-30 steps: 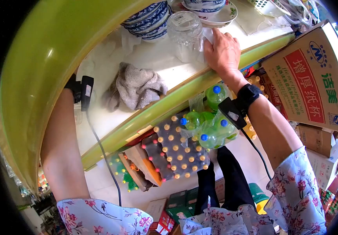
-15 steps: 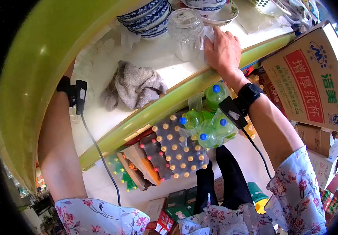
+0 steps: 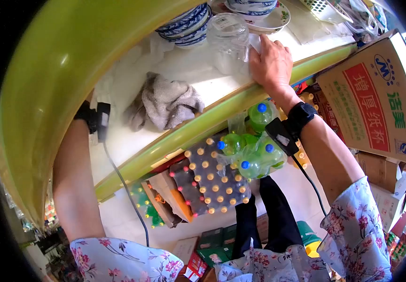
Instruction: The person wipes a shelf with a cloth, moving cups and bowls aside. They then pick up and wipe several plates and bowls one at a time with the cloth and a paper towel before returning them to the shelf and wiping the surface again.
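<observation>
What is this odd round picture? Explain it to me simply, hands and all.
There is no machine here, only a person with bare hands. One camera, worn on the head, looks forward and down. Both wrists wear black straps carrying small wired boxes.

The white surface holds a crumpled grey cloth, clear glassware, stacked blue-and-white bowls and a plate with more bowls.

The right hand is at something white beside the glassware; whether it grips it, I cannot tell. The left hand is hidden behind the curved green panel, so what it holds is unknown.
</observation>
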`<state>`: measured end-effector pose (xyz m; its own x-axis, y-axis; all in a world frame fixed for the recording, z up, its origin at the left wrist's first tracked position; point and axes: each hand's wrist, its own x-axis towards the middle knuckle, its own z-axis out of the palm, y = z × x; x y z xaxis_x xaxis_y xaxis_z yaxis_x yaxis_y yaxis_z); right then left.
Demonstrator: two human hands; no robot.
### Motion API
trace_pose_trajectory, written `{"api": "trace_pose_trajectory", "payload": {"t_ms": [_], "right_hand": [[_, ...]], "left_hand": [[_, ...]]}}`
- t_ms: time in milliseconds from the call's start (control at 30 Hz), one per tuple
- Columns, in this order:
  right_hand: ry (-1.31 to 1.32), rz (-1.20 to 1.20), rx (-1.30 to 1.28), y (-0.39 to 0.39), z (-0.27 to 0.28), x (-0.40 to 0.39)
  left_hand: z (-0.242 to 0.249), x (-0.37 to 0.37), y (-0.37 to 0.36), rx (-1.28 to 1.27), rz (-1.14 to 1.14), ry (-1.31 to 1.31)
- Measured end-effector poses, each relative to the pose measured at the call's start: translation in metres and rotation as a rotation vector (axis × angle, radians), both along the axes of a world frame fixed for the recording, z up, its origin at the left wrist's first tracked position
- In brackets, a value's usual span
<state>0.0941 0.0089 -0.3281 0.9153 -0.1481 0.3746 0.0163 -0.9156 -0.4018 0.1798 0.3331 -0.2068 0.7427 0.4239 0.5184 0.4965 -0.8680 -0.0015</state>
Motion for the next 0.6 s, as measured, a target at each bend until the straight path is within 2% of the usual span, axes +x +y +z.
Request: {"api": "trace_pose_trajectory", "payload": {"t_ms": [67, 133, 167, 200, 300, 433, 533, 600], "right_hand": [[0.0, -0.002, 0.004, 0.0, 0.001, 0.0], [-0.017, 0.001, -0.004, -0.001, -0.001, 0.0], [-0.026, 0.002, -0.009, -0.002, -0.001, 0.0], [-0.033, 0.009, -0.007, -0.002, -0.001, 0.0], [-0.027, 0.026, 0.013, 0.0, -0.001, -0.001], [0.011, 0.018, 0.022, -0.002, 0.004, -0.001], [-0.019, 0.02, 0.027, -0.002, -0.001, -0.002], [-0.043, 0.02, 0.029, -0.001, -0.002, 0.0]], "left_hand": [[-0.016, 0.002, 0.025, -0.033, -0.32, -0.022], [-0.036, -0.033, 0.031, -0.229, -0.641, 0.243], [-0.038, -0.075, -0.012, -0.371, -0.602, 0.411], [-0.043, -0.1, -0.027, -0.394, -0.624, 0.455], [-0.078, -0.116, -0.016, -0.474, -0.605, 0.463], [-0.078, -0.082, 0.012, -0.558, -0.529, 0.372], [-0.084, -0.043, 0.024, -0.413, -0.503, 0.022], [-0.091, -0.024, 0.023, -0.35, -0.457, 0.039]]}}
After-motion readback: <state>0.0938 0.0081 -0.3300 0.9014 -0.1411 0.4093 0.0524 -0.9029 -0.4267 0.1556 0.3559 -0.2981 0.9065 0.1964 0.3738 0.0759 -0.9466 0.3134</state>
